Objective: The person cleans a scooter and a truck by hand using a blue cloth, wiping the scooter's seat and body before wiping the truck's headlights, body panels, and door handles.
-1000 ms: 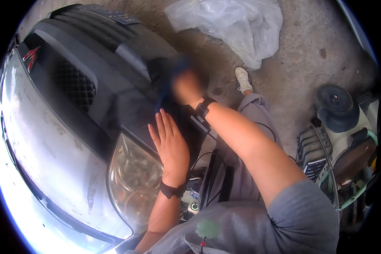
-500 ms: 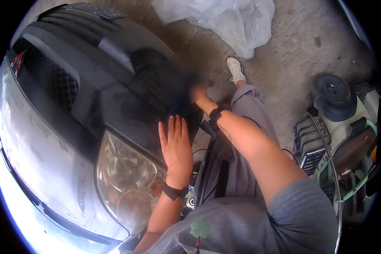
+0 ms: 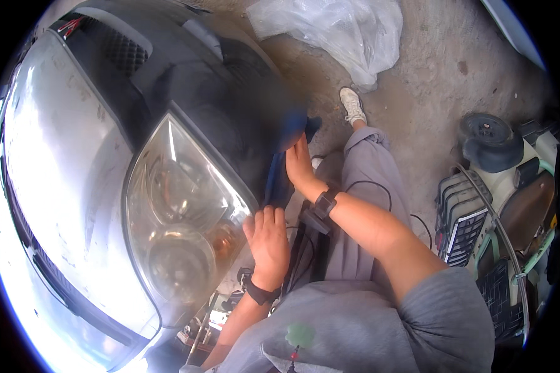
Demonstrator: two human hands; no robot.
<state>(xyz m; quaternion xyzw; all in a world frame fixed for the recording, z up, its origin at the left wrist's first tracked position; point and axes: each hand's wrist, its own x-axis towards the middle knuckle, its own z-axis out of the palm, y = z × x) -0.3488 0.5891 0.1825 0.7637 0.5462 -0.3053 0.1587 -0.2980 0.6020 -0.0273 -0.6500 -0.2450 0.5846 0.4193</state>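
A blue cloth (image 3: pixel 279 180) hangs at the side of the black front bumper (image 3: pixel 230 118) of a car. My right hand (image 3: pixel 300 165) presses its stretched fingers against the cloth at the bumper's outer side; a blur hides the fingertips. My left hand (image 3: pixel 269 245) is empty. Its slightly bent fingers rest on the bumper's edge, beside the lower corner of the yellowed headlight (image 3: pixel 186 199). Each wrist wears a dark band.
A silver hood (image 3: pixel 62 168) curves along the left. Crumpled clear plastic sheeting (image 3: pixel 339 37) lies on the concrete floor (image 3: pixel 432 81) ahead. At right stand a small wheel (image 3: pixel 488 143), a grey slatted part (image 3: pixel 460 214) and a metal tube (image 3: pixel 498 230). A dark cable runs beside my legs.
The view has shifted, bringing the headlight higher in the picture. My left hand has slid back toward the headlight corner, its fingers less spread. More of the blue cloth shows by my right hand.
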